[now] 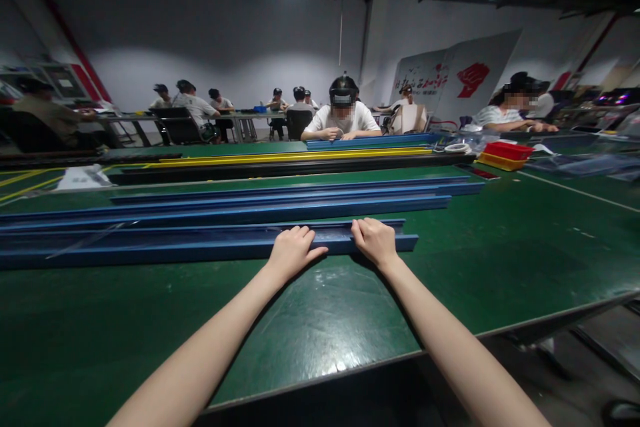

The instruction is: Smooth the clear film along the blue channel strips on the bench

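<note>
A long blue channel-shaped profile (165, 255) lies across the table in front of me, its right end just past my right hand. My left hand (294, 250) grips its near wall, fingers over the top and into the groove, thumb along the near side. To the right, my right hand (375, 240) is closed in a fist over the same profile near its end. What those fingers pinch is hidden. Shiny clear film seems to lie in the groove between the hands, and a loose clear strip (93, 240) crosses the profile at left.
More blue profiles (300, 205) lie parallel behind, then black and yellow ones (300, 159). Red and yellow bins (506, 153), a dark phone-like slab (477, 172) and a white bag (84, 177) sit on the green table (500, 253). A person (343, 117) works opposite; several others sit farther back.
</note>
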